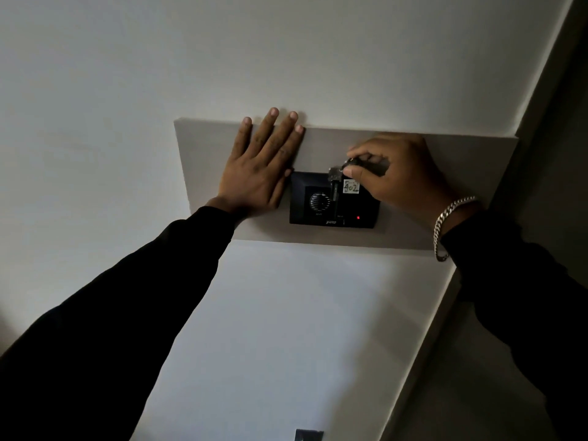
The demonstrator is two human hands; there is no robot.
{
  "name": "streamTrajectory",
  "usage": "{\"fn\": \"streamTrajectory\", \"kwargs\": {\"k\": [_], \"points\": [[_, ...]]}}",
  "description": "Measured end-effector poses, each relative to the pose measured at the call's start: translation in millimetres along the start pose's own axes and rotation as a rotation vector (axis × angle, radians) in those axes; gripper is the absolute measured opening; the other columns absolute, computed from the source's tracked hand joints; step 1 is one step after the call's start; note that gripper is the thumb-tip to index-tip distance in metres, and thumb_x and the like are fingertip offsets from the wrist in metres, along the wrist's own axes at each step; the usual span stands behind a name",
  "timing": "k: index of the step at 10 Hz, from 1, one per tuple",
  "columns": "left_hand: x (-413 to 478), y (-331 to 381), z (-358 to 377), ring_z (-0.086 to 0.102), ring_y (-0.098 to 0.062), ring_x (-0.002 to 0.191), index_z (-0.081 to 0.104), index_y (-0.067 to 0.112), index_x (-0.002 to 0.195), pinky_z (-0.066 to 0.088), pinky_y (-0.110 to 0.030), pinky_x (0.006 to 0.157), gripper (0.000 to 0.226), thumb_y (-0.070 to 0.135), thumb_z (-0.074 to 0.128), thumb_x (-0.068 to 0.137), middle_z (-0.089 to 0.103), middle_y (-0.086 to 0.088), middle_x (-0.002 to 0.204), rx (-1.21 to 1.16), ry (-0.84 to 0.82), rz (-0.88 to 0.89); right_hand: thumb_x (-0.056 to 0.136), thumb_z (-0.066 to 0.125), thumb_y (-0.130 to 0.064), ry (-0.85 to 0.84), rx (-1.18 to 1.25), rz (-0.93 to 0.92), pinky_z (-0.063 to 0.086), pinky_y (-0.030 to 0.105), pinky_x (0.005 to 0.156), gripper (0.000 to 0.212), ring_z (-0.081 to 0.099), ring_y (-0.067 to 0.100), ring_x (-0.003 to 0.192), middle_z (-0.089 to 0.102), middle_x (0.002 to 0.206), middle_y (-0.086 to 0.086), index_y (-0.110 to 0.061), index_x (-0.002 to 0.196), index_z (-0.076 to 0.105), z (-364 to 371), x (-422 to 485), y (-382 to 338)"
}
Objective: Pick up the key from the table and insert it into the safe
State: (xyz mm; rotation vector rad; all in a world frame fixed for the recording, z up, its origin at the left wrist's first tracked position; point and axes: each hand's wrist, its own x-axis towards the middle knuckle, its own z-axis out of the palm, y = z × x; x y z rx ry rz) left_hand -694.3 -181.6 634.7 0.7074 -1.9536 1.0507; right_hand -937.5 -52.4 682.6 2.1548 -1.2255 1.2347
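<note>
Both arms extended up and forward, black sleeves to the wrists. Left hand (pixel 261 163) flat, palm down, fingers straight and close together, lying just left of the black safe panel (pixel 334 202). Right hand (pixel 397 173) curled at the panel's upper right corner, thumb and forefinger pinched on the key (pixel 337 175). Silver chain bracelet (pixel 445 224) hangs at the right wrist.

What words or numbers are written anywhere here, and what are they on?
"402": handwritten on the small white tag, just under the right hand over the black panel.
Small white print under the round dial: too small to read.
Slanted white logo on the panel's bottom edge: too blurred to read.
</note>
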Motion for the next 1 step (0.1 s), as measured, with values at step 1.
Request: {"fn": "streamTrajectory", "kwargs": {"k": [1], "points": [[0.1,-3.4,-14.3,0.017,-0.035,0.156,0.024,0.008,0.158,0.016,-0.055,0.128,0.063,0.033,0.035,0.102,0.026,-0.016,0.166,-0.076,-0.031,0.024,0.08,0.075,-0.027,0.079,-0.041,-0.056,0.057,0.033,0.087,0.025,0.07,0.016,0.094,0.075,0.104,0.005,-0.012,0.099,0.073,0.3,-1.7,-5.9]]}}
